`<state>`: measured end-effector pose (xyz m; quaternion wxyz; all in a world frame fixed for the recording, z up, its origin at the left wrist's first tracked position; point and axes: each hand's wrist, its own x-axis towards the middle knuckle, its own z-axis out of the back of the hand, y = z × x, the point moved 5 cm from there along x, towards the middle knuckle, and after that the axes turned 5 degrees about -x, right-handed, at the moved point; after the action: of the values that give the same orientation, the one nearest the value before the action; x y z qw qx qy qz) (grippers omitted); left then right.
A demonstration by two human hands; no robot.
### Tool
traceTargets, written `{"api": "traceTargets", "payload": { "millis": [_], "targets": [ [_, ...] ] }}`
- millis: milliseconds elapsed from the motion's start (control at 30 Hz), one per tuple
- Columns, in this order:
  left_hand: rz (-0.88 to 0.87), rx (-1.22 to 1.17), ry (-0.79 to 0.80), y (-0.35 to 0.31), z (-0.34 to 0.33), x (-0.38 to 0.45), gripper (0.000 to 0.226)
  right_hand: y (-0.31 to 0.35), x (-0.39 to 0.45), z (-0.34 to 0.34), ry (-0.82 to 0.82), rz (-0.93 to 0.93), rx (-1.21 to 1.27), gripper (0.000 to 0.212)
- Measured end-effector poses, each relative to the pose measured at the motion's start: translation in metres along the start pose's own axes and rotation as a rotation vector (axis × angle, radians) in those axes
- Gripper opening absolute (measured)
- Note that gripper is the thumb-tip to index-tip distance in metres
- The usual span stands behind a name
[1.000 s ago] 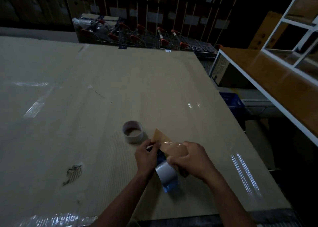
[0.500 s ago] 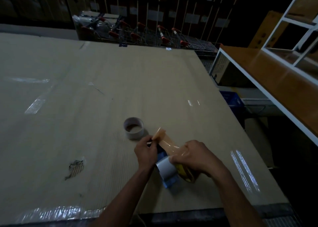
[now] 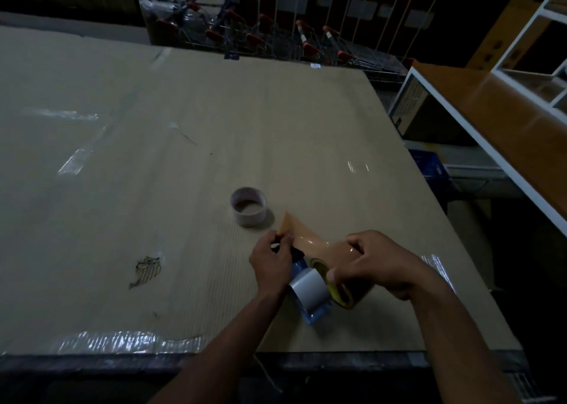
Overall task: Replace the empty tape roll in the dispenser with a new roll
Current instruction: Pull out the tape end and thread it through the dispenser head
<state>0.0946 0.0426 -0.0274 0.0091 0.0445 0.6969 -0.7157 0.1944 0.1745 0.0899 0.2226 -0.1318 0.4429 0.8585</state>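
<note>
The blue tape dispenser point(image 3: 310, 293) lies near the front edge of the cardboard-covered table point(image 3: 184, 146). My left hand point(image 3: 271, 262) pinches its far end beside the toothed cutter. My right hand point(image 3: 374, 265) grips the brown tape roll point(image 3: 343, 296) against the dispenser's right side. A loose strip of brown tape point(image 3: 302, 235) runs from the roll up and left between my hands. The empty whitish core point(image 3: 248, 206) stands on the table just beyond my left hand, apart from it.
A torn patch point(image 3: 147, 270) marks the cardboard at front left, with shiny tape along the front edge. A white-framed wooden shelf point(image 3: 491, 121) stands to the right. Shopping carts point(image 3: 276, 38) line the back. A blue crate point(image 3: 429, 166) sits below.
My right hand has drawn the brown roll out to the right of the dispenser, and the loose strip now lies longer and flatter. My left hand stays at the cutter end.
</note>
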Motion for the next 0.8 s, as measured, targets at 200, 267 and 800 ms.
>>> {"api": "traceTargets", "payload": {
  "millis": [200,267,800],
  "targets": [
    [0.091,-0.005,-0.084,0.003,0.0,-0.001,0.012,0.014,0.006,-0.006,-0.121,0.012,-0.299,0.031],
    [0.076,0.008,-0.14,-0.003,0.004,-0.006,0.016,0.012,0.006,-0.011,-0.173,0.04,-0.338,0.026],
    [0.091,0.025,-0.177,-0.012,0.007,-0.015,0.019,0.019,-0.007,-0.025,-0.161,-0.011,-0.428,0.035]
  ]
}}
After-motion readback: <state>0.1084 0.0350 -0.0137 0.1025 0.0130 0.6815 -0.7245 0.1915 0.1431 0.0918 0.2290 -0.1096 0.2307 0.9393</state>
